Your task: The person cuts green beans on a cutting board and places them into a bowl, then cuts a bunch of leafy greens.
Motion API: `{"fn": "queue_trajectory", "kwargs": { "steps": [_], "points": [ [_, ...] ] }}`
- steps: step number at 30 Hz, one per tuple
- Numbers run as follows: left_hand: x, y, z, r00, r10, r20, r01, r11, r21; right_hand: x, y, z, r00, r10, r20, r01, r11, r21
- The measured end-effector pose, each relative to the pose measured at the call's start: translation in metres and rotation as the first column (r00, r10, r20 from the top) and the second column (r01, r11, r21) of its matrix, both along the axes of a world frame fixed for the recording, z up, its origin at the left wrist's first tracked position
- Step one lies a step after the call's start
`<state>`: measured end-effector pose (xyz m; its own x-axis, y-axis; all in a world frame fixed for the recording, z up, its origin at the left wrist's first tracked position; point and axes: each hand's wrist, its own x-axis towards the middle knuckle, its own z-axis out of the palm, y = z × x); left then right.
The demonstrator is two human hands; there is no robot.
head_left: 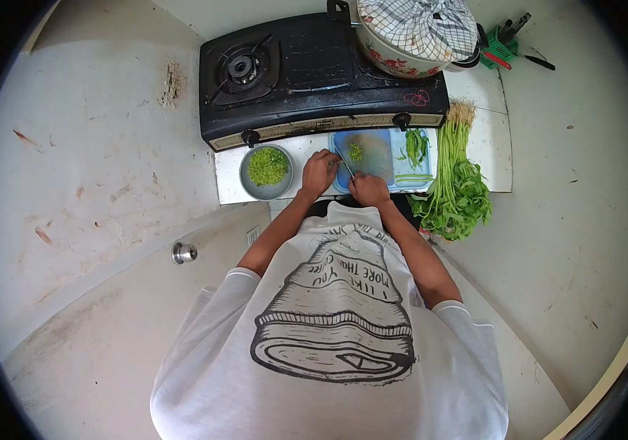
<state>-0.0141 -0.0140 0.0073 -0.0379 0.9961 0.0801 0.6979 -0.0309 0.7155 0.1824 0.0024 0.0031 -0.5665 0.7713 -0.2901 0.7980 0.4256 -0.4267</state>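
Observation:
My right hand (369, 190) is closed around the handle of a knife (346, 166), its thin blade slanting up and left over the blue cutting board (376, 149). Close to the blade's left side, my left hand (320, 174) has its fingers drawn together at the board's edge; what they pinch, if anything, is hidden. A little heap of chopped green stalks (355, 152) lies right of the blade. Picked leaves (416, 148) and cut stalks (413, 178) lie on the light blue tray (432, 163) around the board. Left of my left hand, a grey bowl (245, 187) holds chopped greens (267, 166).
A black two-burner gas stove (317, 62) stands behind the board. On its right sits a flowered pot (402, 64) under a checked cloth (424, 26). A large bunch of leafy greens with roots (460, 169) lies at right, and a green basket (499, 53) holds utensils.

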Motion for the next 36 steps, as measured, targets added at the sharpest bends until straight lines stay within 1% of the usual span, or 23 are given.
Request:
{"fn": "queue_trajectory", "kwargs": {
  "steps": [5,8,11,17,20,23,26,29,32,36],
  "points": [
    [0.001,0.001,0.002,1.0,0.017,0.014,-0.016,0.999,-0.038,-0.003,0.002,-0.004,1.0,0.005,0.002,-0.005,1.0,0.001],
    [0.002,0.002,0.006,0.999,0.043,0.014,-0.041,0.995,-0.094,-0.009,0.007,0.007,1.0,0.013,0.014,-0.013,0.999,-0.03],
    [0.003,0.001,-0.003,0.998,0.055,0.04,-0.054,0.998,-0.033,-0.009,0.008,0.008,0.999,0.018,0.042,-0.017,0.999,-0.031],
    [0.003,0.001,0.004,0.996,0.067,0.063,-0.061,0.994,-0.087,0.001,-0.004,0.0,0.998,-0.009,0.062,0.009,1.0,0.004],
    [0.004,0.001,-0.001,0.994,0.068,0.09,-0.062,0.996,-0.067,-0.002,0.0,0.005,0.999,0.004,0.041,-0.003,1.0,-0.019],
    [0.004,0.0,0.0,0.994,0.075,0.079,-0.068,0.994,-0.087,-0.006,0.004,-0.001,0.999,-0.033,-0.011,0.032,0.999,-0.021],
    [0.003,-0.001,-0.002,0.994,0.069,0.08,-0.064,0.996,-0.056,-0.004,0.003,0.005,0.998,-0.05,0.027,0.051,0.998,-0.022],
    [0.004,-0.001,0.001,0.995,0.071,0.068,-0.067,0.996,-0.066,-0.002,0.002,0.012,0.995,-0.089,0.039,0.09,0.996,-0.022],
    [0.005,-0.002,-0.001,0.992,0.078,0.103,-0.067,0.992,-0.106,0.001,0.001,0.005,0.997,-0.069,0.026,0.07,0.997,-0.018],
    [0.004,-0.002,-0.005,0.989,0.055,0.138,-0.043,0.995,-0.085,0.0,0.003,0.011,0.995,-0.068,0.071,0.073,0.995,-0.069]
  ]
}}
